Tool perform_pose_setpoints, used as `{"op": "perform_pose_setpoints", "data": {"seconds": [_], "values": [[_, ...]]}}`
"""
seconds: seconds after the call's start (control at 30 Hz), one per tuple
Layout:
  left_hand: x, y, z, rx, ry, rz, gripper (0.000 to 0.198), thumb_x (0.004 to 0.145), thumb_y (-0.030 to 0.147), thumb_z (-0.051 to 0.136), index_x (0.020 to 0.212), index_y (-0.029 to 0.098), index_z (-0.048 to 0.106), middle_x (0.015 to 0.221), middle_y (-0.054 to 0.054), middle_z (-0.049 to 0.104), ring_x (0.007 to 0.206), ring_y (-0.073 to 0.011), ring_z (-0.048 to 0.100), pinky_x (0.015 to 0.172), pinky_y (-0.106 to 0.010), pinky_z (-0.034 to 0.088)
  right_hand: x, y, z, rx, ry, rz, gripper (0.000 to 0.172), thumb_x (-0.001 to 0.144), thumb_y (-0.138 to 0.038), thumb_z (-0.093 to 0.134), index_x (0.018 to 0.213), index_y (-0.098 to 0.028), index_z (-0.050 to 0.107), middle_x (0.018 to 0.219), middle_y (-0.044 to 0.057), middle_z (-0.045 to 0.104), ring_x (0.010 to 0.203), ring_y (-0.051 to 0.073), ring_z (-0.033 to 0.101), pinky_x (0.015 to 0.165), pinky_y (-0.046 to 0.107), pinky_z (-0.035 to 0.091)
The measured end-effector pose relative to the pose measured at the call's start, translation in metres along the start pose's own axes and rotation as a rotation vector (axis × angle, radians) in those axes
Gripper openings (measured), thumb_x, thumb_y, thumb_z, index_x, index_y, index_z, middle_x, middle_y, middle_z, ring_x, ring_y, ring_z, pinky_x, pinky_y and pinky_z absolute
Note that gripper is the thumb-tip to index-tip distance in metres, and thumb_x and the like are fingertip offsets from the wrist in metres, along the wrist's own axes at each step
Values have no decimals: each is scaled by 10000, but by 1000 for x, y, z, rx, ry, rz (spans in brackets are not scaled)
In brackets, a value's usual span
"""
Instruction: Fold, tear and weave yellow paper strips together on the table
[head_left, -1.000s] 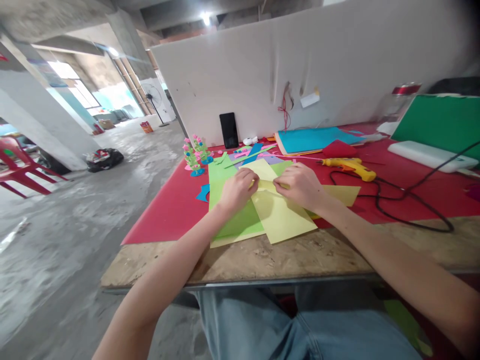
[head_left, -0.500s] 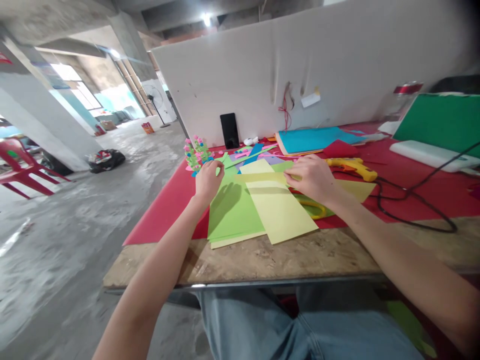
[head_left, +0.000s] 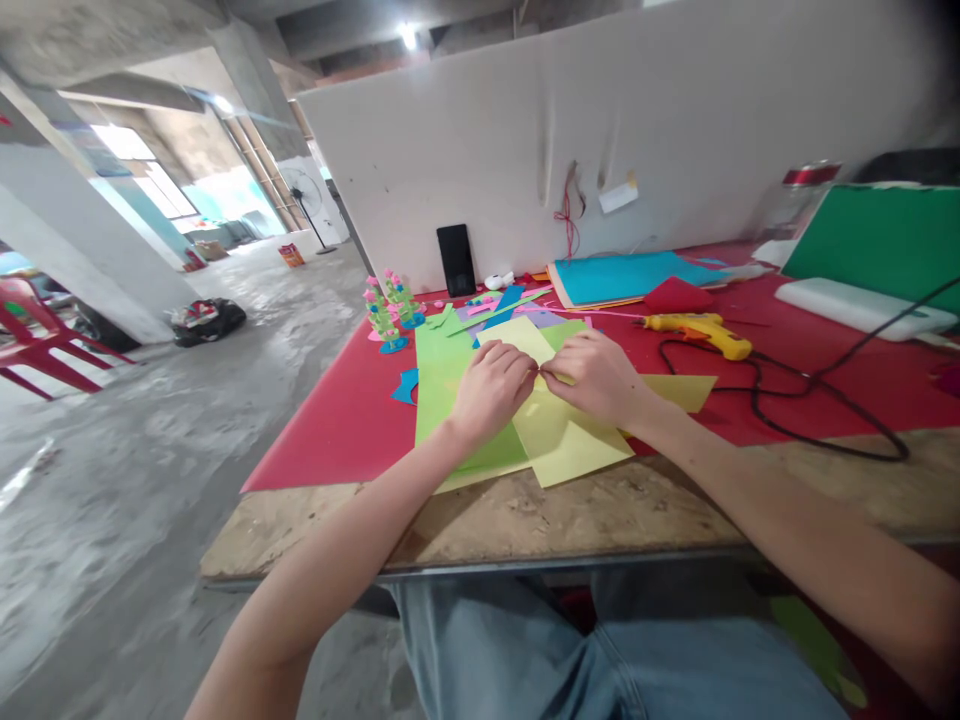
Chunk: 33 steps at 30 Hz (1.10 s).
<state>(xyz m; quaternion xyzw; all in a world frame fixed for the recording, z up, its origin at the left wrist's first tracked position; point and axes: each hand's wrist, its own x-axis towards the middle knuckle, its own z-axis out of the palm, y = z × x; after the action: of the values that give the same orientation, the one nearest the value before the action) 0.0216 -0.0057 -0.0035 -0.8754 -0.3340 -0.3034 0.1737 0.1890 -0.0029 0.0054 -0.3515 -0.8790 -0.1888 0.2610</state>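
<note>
While the left hand (head_left: 493,390) and right hand (head_left: 596,372) meet fingertip to fingertip, the fingers of both are pinched narrow; what lies between them is too hidden to tell. Beneath them, a pale yellow sheet (head_left: 574,445) lies aslant over green paper (head_left: 436,375), near the front edge of the table (head_left: 585,525). Paper flowers (head_left: 391,310) stand toward its back left corner, a black phone (head_left: 456,260) leans at the back edge beside them, and a yellow glue gun (head_left: 697,330) lies to the right of the right hand.
</note>
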Motion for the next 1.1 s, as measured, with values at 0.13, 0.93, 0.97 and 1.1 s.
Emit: {"op": "perform_pose_setpoints", "data": {"seconds": [0.13, 0.93, 0.97, 1.1], "values": [[1, -2, 3, 26, -18, 1, 186, 837, 198, 374, 801, 159, 552, 796, -43, 600, 824, -159, 509, 861, -317, 363, 0, -1, 1, 2, -10, -1, 241, 778, -178, 458, 621, -169, 641, 594, 25, 612, 629, 142, 501, 688, 280, 310], [2, -16, -1, -14, -3, 14, 171, 855, 245, 385, 885, 189, 544, 900, -6, 627, 907, -133, 526, 994, -357, 244, 0, 5, -2, -7, 11, 5, 218, 770, -196, 473, 623, -180, 634, 598, 14, 593, 609, 139, 482, 688, 286, 309], [1, -11, 0, -23, -7, 49, 179, 858, 233, 375, 878, 184, 546, 883, -9, 631, 895, -136, 529, 994, -364, 243, 0, 4, -2, -5, 10, -2, 219, 772, -197, 471, 625, -178, 632, 590, 16, 589, 610, 140, 480, 687, 285, 308], [0, -5, 0, -17, 25, 83, 176, 850, 208, 376, 849, 179, 550, 842, -8, 635, 862, -139, 532, 990, -363, 250, 0, 1, -2, -4, 16, -15, 229, 778, -193, 460, 624, -168, 627, 589, 23, 588, 623, 143, 480, 690, 281, 308]]}}
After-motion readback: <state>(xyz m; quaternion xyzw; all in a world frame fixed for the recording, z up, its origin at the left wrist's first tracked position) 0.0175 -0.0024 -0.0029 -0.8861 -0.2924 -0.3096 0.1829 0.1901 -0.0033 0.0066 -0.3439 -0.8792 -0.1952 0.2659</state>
